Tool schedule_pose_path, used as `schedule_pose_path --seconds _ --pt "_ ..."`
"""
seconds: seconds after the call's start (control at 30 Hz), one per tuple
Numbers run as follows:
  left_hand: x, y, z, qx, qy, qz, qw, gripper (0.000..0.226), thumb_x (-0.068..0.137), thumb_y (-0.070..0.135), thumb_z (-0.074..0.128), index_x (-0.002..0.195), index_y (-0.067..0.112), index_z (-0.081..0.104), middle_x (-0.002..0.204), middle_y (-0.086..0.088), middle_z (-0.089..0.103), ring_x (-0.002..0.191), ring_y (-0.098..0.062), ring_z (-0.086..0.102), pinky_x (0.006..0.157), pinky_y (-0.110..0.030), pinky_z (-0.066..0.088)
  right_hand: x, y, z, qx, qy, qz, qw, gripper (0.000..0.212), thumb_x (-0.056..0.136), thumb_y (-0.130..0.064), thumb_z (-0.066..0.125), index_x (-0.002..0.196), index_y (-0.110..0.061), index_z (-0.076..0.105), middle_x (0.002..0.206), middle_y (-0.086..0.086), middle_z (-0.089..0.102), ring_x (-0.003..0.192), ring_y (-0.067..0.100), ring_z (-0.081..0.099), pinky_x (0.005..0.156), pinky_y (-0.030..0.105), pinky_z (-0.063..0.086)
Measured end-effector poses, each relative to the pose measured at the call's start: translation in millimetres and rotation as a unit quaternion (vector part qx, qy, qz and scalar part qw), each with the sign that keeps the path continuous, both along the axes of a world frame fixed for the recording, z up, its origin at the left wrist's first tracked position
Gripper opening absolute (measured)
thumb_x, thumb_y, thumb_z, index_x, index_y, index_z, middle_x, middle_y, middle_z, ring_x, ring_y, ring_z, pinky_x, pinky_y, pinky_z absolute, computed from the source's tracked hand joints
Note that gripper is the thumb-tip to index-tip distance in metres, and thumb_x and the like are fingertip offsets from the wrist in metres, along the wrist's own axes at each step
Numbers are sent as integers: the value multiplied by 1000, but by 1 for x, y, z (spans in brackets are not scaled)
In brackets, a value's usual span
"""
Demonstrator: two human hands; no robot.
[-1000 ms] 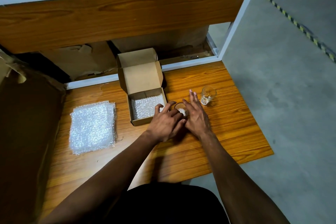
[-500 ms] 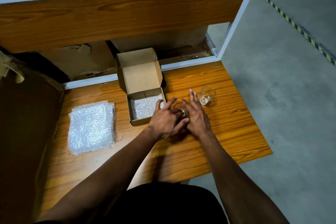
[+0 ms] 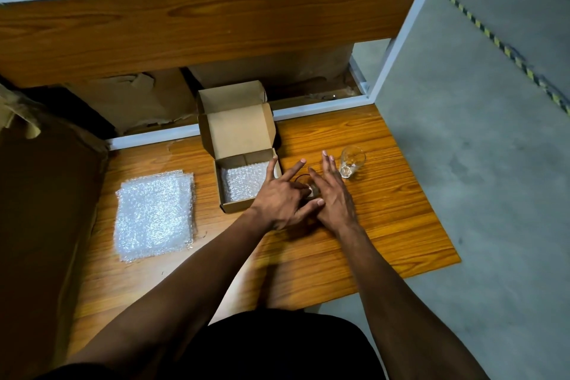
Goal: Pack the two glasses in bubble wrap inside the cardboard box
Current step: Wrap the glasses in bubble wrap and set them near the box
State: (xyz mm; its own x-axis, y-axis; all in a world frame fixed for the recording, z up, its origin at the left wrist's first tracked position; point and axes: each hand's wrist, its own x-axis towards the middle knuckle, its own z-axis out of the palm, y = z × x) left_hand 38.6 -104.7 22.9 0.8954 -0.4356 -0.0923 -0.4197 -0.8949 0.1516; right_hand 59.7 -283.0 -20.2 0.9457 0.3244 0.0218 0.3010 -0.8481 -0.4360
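Hands closing around the first glass beside the box

Both hands have spread their fingers wider than a second ago, and the left hand's fingers now reach nearer the box's right wall. Between the palms stands the first glass (image 3: 305,183), mostly hidden; only a dark arc of rim and a pale glint show, so how firmly it is held cannot be told. It sits on the wooden table (image 3: 385,225), just right of the cardboard box (image 3: 246,182).

The left hand (image 3: 282,197) lies palm down with fingers fanned, index and middle pointing away from the body, thumb tucked toward the right palm. The right hand (image 3: 334,194) stands on its edge against the glass's right side, fingers straight and loosely together. Neither hand has curled into a full grasp.

The step in hand appears to be gathering this glass for packing. The box is open, lid upright, with a sheet of bubble wrap (image 3: 243,180) already lining its floor. Next, the hands likely need to close on the glass and lift it over the box's low wall.

The second glass (image 3: 351,161) stands upright, near the right fingertips but apart. A stack of spare bubble wrap (image 3: 154,214) lies well to the left
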Motion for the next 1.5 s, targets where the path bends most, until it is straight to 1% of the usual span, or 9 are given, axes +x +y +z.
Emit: schedule_pose_path --seconds 0.13,0.23,0.43,0.57,0.83,1.03,1.2,1.3,1.5 --pt "6 -2 2 12 4 -6 1000 90 103 74 -3 129 33 74 139 6 69 163 -14 -2 120 -64 -23 0 -2 -3 24 -8 2 1000 72 96 -32 68 161 -25 37 174 0 -13 160 19 -14 125 57 27" --pt "5 5 1 10 -9 -17 1000 84 105 72 2 129 35 73 137 7 70 164 -16 4 121 -64 -21 1 -1 -3 3 -7 1 1000 78 94 -30 72 162 -26 35 174 0 -15 160 20 -15 125 57 27" --pt "7 0 3 19 7 -8 1000 89 104 72 0 112 31 79 135 6 71 163 -13 4 121 -67 -17 1 -3 -7 31 -23 2 999 74 95 -32 72 160 -25 38 175 -1 -12 161 21 -11 123 58 31" --pt "10 -1 2 36 10 -21 999 92 102 74 -4 117 34 78 135 8 72 164 -15 3 119 -69 -17 1 -3 -8 30 -19 5 999 78 93 -33 73 162 -27 35 174 -2 -14 161 20 -12 122 59 32" --pt "3 1 4 29 -5 -10 1000 82 106 70 11 103 28 81 135 4 72 161 -16 19 122 -66 -15 1 -2 -8 21 -17 3 1000 78 94 -31 71 162 -29 33 174 -2 -14 161 20 -12 124 57 30" --pt "6 -3 3 40 12 -11 999 85 104 71 6 107 31 81 139 5 69 163 -18 14 121 -69 -15 0 -3 -7 18 -18 1 1000 83 93 -33 73 163 -31 28 174 -4 -15 160 19 -14 123 57 32" --pt "5 3 -2 9 26 -1 1000 79 105 73 7 131 36 72 149 8 62 164 -17 4 121 -65 -20 -1 -2 -7 8 -21 1 1000 84 93 -35 72 164 -31 27 174 -2 -16 160 19 -15 124 56 31" --pt "8 -2 -1 4 56 -2 998 81 104 74 7 131 34 71 153 8 58 164 -16 0 122 -66 -18 1 -3 -9 18 -25 5 1000 82 93 -32 72 163 -29 30 174 0 -13 161 22 -12 120 57 35" --pt "10 3 -4 28 13 -34 999 76 106 70 12 112 31 77 137 6 68 159 -19 23 123 -68 -1 2 -4 -11 9 -27 6 1000 82 93 -25 73 163 -30 31 174 -4 -15 161 21 -11 119 56 37"
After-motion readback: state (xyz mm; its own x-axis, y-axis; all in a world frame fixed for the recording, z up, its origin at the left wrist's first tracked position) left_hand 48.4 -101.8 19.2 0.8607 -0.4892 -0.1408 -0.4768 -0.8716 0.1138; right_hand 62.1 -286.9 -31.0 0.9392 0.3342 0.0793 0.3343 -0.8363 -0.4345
